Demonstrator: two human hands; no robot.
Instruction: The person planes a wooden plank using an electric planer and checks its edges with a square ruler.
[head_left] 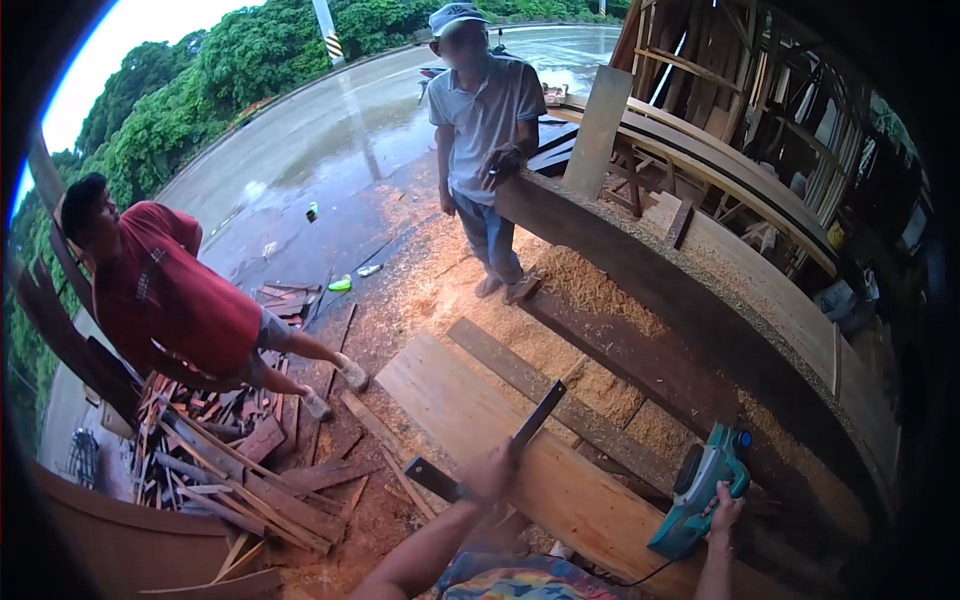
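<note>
My left hand (487, 472) is closed around the middle of a dark carpenter's square (538, 416), whose two flat arms stick out on either side of the fist. It is held over a long pale wooden board (590, 490); I cannot tell whether the square touches the wood. My right hand (726, 508) grips the rear handle of a teal electric planer (690, 490). The planer sits at the board's right edge, its black cord (645, 578) trailing below.
One person in a red shirt (185, 290) stands at left. Another in a grey polo (488, 120) stands beyond the board, a hand at a large dark plank (680, 280). Scrap wood (270, 440) heaps at left. Wood shavings (585, 290) cover the ground; lumber (700, 70) leans at back right.
</note>
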